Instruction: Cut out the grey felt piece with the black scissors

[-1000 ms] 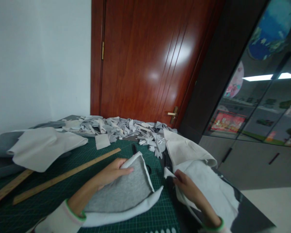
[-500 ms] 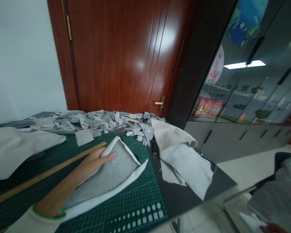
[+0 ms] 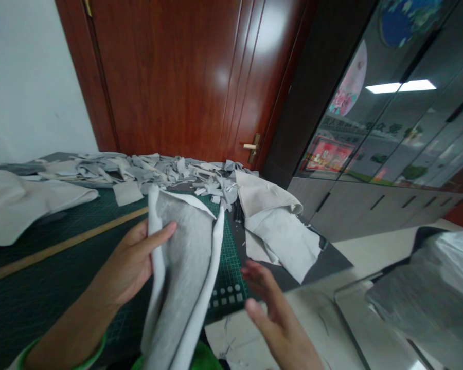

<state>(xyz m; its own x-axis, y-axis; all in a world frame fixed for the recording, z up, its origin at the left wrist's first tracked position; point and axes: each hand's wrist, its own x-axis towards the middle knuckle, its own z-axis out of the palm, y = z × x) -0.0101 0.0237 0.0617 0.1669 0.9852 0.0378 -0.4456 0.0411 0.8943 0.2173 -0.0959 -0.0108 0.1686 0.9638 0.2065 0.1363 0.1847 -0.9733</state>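
My left hand [image 3: 133,262] grips the edge of a grey fleece piece with a white backing [image 3: 181,272], thumb on the grey face, lifting it off the green cutting mat [image 3: 61,241]. The piece hangs folded in front of me. My right hand [image 3: 275,313] hovers just right of the cloth with its fingers spread and holds nothing. A wooden ruler [image 3: 61,245] lies on the mat to the left of my left hand.
A heap of grey and white fabric scraps [image 3: 158,174] lies at the table's far edge before a red-brown door [image 3: 185,77]. White cloth pieces [image 3: 278,226] drape over the table's right corner; another [image 3: 19,203] lies far left. Another grey-covered surface [image 3: 416,293] stands at right.
My left hand has lifted the grey piece from flat on the mat to hanging upright. My right hand, away at the lower right half a second ago, has come back beside the cloth, open.
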